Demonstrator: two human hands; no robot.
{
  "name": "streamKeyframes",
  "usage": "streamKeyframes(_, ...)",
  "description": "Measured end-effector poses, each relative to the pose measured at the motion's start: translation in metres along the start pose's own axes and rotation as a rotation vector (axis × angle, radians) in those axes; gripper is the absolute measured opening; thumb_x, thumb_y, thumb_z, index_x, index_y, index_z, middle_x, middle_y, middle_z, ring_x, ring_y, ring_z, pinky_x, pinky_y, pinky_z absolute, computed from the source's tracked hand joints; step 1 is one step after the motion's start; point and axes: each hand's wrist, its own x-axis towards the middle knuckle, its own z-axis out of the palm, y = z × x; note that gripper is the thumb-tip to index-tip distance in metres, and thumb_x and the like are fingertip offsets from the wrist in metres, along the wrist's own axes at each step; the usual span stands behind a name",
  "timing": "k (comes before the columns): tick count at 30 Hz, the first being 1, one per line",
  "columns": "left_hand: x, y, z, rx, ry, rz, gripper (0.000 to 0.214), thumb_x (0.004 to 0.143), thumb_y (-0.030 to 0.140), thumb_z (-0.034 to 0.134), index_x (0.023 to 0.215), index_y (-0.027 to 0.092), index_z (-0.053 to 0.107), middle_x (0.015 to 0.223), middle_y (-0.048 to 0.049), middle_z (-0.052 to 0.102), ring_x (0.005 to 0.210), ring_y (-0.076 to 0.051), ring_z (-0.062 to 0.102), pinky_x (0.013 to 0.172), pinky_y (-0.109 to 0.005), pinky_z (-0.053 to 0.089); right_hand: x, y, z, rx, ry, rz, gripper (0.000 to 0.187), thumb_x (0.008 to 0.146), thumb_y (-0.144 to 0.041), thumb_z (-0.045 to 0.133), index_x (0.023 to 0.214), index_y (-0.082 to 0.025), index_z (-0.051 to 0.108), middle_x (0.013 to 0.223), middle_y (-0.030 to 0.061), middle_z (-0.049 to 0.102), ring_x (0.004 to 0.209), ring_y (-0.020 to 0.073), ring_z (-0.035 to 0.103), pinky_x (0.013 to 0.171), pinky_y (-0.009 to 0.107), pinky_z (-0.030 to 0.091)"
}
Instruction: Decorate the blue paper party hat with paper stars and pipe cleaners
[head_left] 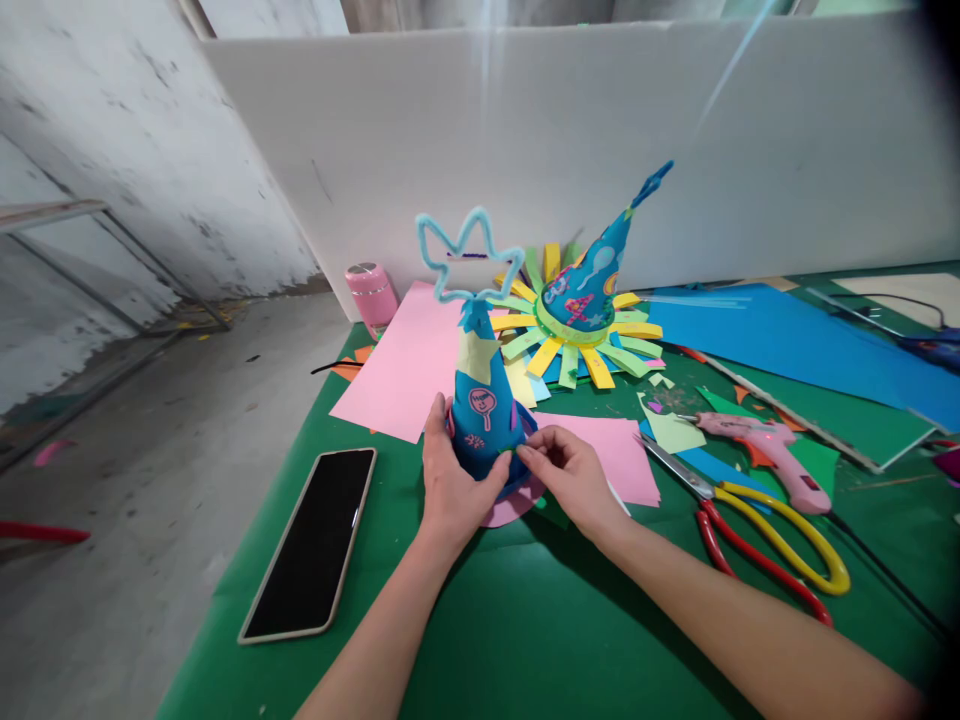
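A blue paper cone hat [480, 400] stands upright at the middle of the table, decorated with a pale yellow paper piece and pink stickers. From its tip rises a light-blue pipe-cleaner star [469, 255]. My left hand [454, 475] is wrapped round the hat's left and front side, thumb near its lower front. The thumb and fingertips of my right hand [570, 470] pinch together at the hat's lower right edge; whatever is between them is too small to make out. A pink round paper piece [514, 508] shows under the hat's base.
Left lies a phone [311, 545]; right are scissors [750, 525] and a pink glue gun [772, 450] with a cord. Behind stand a second cone hat [589, 280] with yellow-green strips, a pink flask [373, 298], pink paper [405, 370] and blue sheets [765, 335].
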Motion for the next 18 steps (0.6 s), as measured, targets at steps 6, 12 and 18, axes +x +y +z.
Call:
streamKeyframes(6, -0.0006, -0.0021, 0.0003, 0.011, -0.004, -0.004, 0.09, 0.063, 0.031, 0.065, 0.134, 0.019, 0.013, 0.132, -0.0159, 0.035, 0.121, -0.03, 0.034, 0.096, -0.049, 0.033, 0.0004, -0.0017, -0.0019, -0.073, 0.027, -0.083, 0.033, 0.07, -0.028, 0.061, 0.1, -0.018, 0.05, 0.081, 0.0018, 0.051, 0.057, 0.0092, 0.043, 0.052, 0.023, 0.041)
streamKeyframes(12, -0.0012, -0.0031, 0.0002, 0.034, -0.007, 0.015, 0.089, 0.064, 0.032, 0.064, 0.134, 0.019, 0.012, 0.134, -0.0163, 0.032, 0.122, -0.03, 0.033, 0.096, -0.049, 0.033, 0.003, 0.0014, -0.003, -0.215, -0.008, -0.217, 0.034, 0.075, -0.025, 0.057, 0.108, -0.021, 0.053, 0.102, 0.0068, 0.051, 0.066, 0.0117, 0.048, 0.059, 0.026, 0.045)
streamKeyframes(18, -0.0018, -0.0026, 0.0, 0.048, -0.014, 0.005, 0.087, 0.065, 0.032, 0.063, 0.134, 0.017, 0.013, 0.135, -0.017, 0.031, 0.123, -0.03, 0.031, 0.097, -0.048, 0.032, 0.0035, 0.0006, -0.0023, -0.249, 0.014, -0.235, 0.033, 0.074, -0.026, 0.058, 0.106, -0.02, 0.055, 0.098, 0.0064, 0.051, 0.065, 0.0118, 0.048, 0.058, 0.025, 0.045)
